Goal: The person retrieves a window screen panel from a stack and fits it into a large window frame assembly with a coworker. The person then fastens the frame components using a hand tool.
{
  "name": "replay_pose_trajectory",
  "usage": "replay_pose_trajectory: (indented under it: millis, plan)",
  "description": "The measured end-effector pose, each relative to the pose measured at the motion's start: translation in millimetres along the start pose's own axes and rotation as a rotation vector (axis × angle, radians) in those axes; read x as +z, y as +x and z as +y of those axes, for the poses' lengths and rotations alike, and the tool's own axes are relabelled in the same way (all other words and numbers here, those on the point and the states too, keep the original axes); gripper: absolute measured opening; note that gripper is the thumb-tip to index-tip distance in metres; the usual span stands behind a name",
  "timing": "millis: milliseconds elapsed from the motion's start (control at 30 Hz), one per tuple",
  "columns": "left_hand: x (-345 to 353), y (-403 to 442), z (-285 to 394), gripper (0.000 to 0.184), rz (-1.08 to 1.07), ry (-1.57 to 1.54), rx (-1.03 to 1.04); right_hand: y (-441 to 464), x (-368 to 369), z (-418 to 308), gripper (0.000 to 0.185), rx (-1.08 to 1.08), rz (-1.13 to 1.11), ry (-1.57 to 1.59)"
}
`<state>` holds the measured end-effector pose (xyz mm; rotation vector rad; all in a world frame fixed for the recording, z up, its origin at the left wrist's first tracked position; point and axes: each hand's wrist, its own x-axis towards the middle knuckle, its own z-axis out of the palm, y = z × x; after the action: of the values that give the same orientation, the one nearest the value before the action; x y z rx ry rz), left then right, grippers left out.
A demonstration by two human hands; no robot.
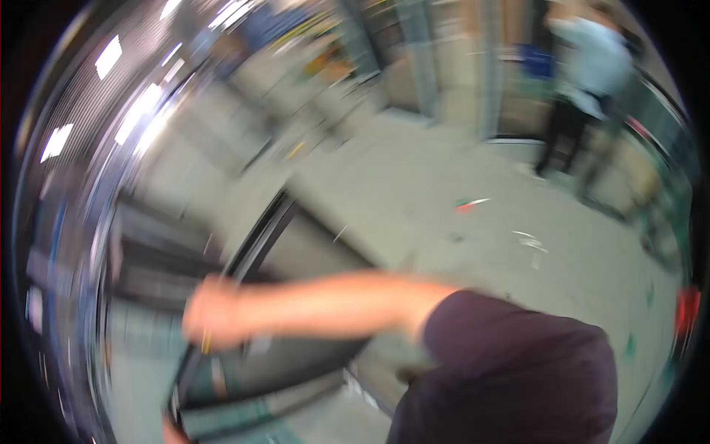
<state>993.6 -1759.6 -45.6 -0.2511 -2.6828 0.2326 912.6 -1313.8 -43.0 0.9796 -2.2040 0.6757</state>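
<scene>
Motion blur smears the whole head view. A dark framed panel [259,240], much like a window sash, stands tilted in front of me at the lower left. My right hand [216,311] is closed around its long left edge, the bare arm reaching across from a dark sleeve. Something small and yellow [206,343] shows just below that hand; what it is I cannot make out. At the bottom left only a little of my left hand [174,431] appears, by the panel's lower corner, its fingers mostly cut off by the picture edge.
At the upper right a person in a light blue shirt [595,63] stands beside a tall framed opening. Small red and green scraps [466,206] and white pieces [531,240] lie on the pale green floor [399,200]. A red object [687,311] is at the far right.
</scene>
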Motion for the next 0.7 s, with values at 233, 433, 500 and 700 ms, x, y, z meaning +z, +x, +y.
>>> replay_pose_trajectory:
  millis: [233,433,500,700]
  plan:
    - [-26,-2,29,0.017,-0.107,0.115,-0.147,15,23,4,0.032,-0.307,0.397,0.339]
    - [-34,10,36,0.02,-0.182,0.146,-0.121,-89,110,-48,0.036,0.07,0.26,1.091]
    - [-35,11,38,0.018,-0.215,0.144,-0.14,-135,160,-60,0.033,0.211,0.163,1.245]
    - [-32,9,42,0.019,-0.184,0.115,-0.155,-249,310,-105,0.026,0.532,0.133,1.627]
